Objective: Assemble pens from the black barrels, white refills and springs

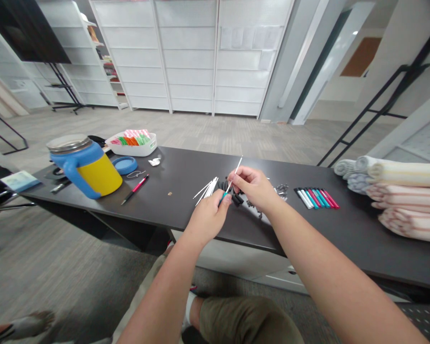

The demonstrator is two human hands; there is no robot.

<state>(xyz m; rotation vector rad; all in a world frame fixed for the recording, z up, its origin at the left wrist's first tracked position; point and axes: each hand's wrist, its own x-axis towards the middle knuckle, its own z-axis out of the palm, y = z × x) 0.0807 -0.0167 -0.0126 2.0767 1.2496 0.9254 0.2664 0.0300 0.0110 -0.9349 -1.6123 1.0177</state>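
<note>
My left hand (208,213) is closed around a teal pen barrel (222,196) just above the dark table (179,200). My right hand (253,185) pinches a thin white refill (235,173), whose lower end meets the barrel's tip. A loose bunch of white refills (207,188) lies on the table to the left of my hands. Black pen parts (236,198) lie in a heap under and between my hands. A row of finished pens (317,198) in white, teal and red lies to the right.
A yellow and blue mug (88,168) with a blue lid (124,165) beside it stands at the left, near a red pen (135,189) and a white tray (133,143) of coloured bits. Folded towels (397,193) are stacked at the right. Small metal springs (282,189) lie behind my right hand.
</note>
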